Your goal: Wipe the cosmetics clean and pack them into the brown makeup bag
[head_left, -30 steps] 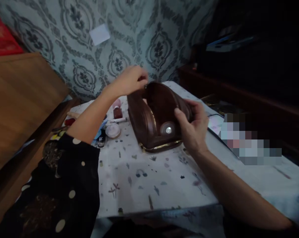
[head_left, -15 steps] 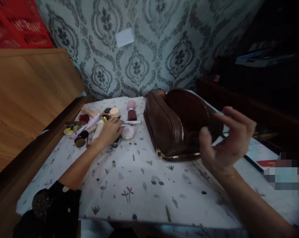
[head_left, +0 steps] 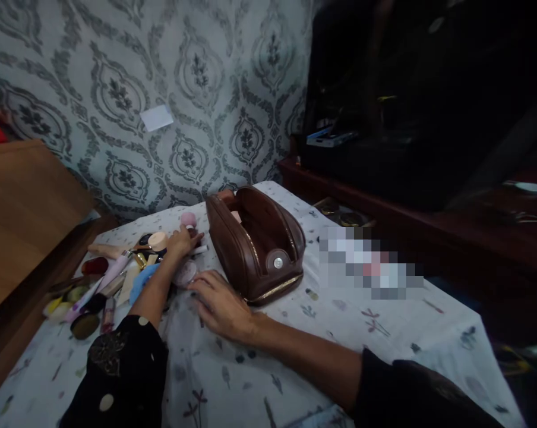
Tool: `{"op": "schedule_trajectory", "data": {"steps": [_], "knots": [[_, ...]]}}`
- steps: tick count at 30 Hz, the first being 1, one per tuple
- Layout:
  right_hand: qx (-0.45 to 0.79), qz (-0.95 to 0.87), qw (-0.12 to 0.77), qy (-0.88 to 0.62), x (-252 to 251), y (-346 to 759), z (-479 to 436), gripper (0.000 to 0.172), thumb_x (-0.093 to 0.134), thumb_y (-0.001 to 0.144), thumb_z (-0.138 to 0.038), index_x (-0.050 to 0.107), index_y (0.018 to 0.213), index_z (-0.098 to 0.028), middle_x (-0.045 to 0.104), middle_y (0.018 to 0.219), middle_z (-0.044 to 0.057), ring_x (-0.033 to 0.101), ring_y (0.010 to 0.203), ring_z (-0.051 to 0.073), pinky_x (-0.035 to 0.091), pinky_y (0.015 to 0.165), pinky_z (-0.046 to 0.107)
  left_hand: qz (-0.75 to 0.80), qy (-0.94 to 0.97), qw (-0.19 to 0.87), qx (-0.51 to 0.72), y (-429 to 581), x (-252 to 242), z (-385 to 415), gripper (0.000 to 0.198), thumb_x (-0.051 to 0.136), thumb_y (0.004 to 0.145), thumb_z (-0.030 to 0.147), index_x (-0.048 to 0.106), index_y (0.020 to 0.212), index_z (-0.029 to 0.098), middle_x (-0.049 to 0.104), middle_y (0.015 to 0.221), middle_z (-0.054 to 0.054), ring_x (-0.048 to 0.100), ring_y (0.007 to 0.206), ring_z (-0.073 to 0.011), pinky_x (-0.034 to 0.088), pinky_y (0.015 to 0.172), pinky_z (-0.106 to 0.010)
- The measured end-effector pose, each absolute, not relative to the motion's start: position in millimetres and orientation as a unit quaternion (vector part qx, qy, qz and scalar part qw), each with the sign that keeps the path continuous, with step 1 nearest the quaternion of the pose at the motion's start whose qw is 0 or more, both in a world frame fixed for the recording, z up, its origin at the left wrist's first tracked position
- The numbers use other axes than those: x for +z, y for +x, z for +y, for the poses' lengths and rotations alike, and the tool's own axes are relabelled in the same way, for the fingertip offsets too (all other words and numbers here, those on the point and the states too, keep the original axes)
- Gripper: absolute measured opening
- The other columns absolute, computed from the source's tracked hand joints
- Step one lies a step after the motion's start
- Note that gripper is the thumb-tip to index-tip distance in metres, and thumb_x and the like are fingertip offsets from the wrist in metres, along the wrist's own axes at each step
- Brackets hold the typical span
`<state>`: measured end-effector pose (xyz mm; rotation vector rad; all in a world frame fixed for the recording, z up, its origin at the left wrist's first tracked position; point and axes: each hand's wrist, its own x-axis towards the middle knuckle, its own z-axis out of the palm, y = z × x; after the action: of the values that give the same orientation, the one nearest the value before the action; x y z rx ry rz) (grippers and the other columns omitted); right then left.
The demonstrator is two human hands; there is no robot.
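A brown leather pouch stands on the table with its zip open. My left hand reaches into the heap of cosmetics left of the pouch, and its fingers close round the body of a small bottle with a pink cap. My right hand lies flat on the cloth in front of the pouch. Its fingers are spread, and the fingertips are beside a round pale compact. A white pen lies between the bottle and the pouch.
Several tubes, pots and brushes lie along the table's left side. The tablecloth is white with small prints. A wooden board leans at the left, patterned wall behind, dark furniture at the right.
My right hand has come down from the air beside the pouch onto the cloth near the compact. My left hand has moved from the compact up to the pink-capped bottle. The view swung right.
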<state>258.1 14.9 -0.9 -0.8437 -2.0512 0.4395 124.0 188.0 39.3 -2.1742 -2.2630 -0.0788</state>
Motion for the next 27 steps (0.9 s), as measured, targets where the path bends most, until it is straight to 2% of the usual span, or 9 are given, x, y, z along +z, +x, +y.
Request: {"op": "schedule_trajectory", "data": {"steps": [4,9,11,13,16,20,23,25,27], "knots": [[0.224,-0.819,0.397,-0.348,-12.8,259.6,13.2,0.033,0.056,0.083,-0.008,0.059,0.115,-0.019,0.057,0.116,0.01,0.049,0.115,0.024,0.046,0.103,0.041,-0.733,-0.679,-0.011,-0.032,123.4,36.0,191.2,0.07,0.048,0.089,0.066,0.046,0.131,0.01,0.058,0.131,-0.029,0.059,0.122,-0.041,0.047,0.094,-0.044],[0.242,-0.813,0.377,-0.371,-17.6,258.6,16.4,0.032,0.055,0.085,-0.007,0.059,0.116,-0.016,0.056,0.115,0.012,0.049,0.113,0.025,0.045,0.102,0.042,-0.732,-0.678,-0.037,-0.051,117.3,33.7,197.8,0.076,0.046,0.088,0.072,0.049,0.13,0.009,0.06,0.131,-0.027,0.06,0.122,-0.0393,0.048,0.094,-0.043],[0.246,-0.812,0.382,-0.367,-19.1,257.5,18.2,0.031,0.054,0.085,-0.007,0.059,0.115,-0.015,0.056,0.115,0.012,0.05,0.112,0.025,0.046,0.101,0.044,-0.728,-0.681,-0.046,-0.064,112.3,34.6,202.9,0.069,0.045,0.093,0.066,0.051,0.129,0.009,0.063,0.128,-0.024,0.062,0.119,-0.0354,0.049,0.093,-0.043],[0.246,-0.812,0.391,-0.357,-20.4,256.7,19.2,0.031,0.052,0.085,-0.007,0.059,0.114,-0.016,0.057,0.115,0.012,0.051,0.111,0.026,0.047,0.1,0.045,-0.722,-0.686,-0.051,-0.075,105.2,38.4,205.8,0.052,0.051,0.097,0.053,0.055,0.128,0.011,0.064,0.124,-0.017,0.064,0.111,-0.0285,0.053,0.091,-0.044],[0.242,-0.813,0.399,-0.349,-21.4,256.9,19.3,0.033,0.051,0.085,-0.006,0.058,0.115,-0.016,0.058,0.114,0.012,0.053,0.109,0.026,0.049,0.097,0.046,-0.694,-0.713,-0.046,-0.092,92.4,47.9,196.4,0.036,0.06,0.095,0.038,0.06,0.123,0.016,0.063,0.122,-0.009,0.064,0.104,-0.0218,0.056,0.089,-0.044],[0.223,-0.821,0.392,-0.35,-22.6,257.8,19.5,0.035,0.051,0.084,-0.006,0.059,0.117,-0.017,0.059,0.114,0.012,0.054,0.109,0.027,0.051,0.094,0.046,-0.655,-0.747,0.0,-0.112,75.6,52.3,151.1,0.035,0.048,0.101,0.04,0.063,0.119,0.014,0.065,0.122,-0.015,0.059,0.117,-0.0299,0.047,0.1,-0.052],[0.213,-0.822,0.394,-0.353,-23.7,258.0,20.3,0.036,0.051,0.084,-0.007,0.058,0.118,-0.019,0.059,0.115,0.011,0.056,0.111,0.026,0.051,0.095,0.046,-0.644,-0.756,0.026,-0.117,58.4,41.3,108.4,0.04,0.049,0.099,0.04,0.056,0.132,0.018,0.057,0.137,-0.018,0.047,0.132,-0.0368,0.038,0.106,-0.059],[0.211,-0.82,0.396,-0.355,-24.4,258.0,20.7,0.036,0.051,0.085,-0.009,0.058,0.119,-0.018,0.059,0.117,0.012,0.057,0.111,0.026,0.052,0.095,0.047,-0.641,-0.759,0.026,-0.114,43.0,29.8,84.9,0.045,0.048,0.099,0.041,0.048,0.139,0.02,0.052,0.144,-0.017,0.045,0.136,-0.0364,0.038,0.107,-0.058],[0.214,-0.819,0.395,-0.357,-25.0,257.8,21.0,0.036,0.05,0.085,-0.01,0.058,0.119,-0.018,0.06,0.118,0.013,0.057,0.111,0.027,0.052,0.096,0.048,-0.622,-0.772,0.015,-0.127,26.9,18.8,67.8,0.048,0.044,0.1,0.041,0.043,0.143,0.019,0.05,0.148,-0.016,0.045,0.138,-0.0323,0.038,0.111,-0.052]]}}
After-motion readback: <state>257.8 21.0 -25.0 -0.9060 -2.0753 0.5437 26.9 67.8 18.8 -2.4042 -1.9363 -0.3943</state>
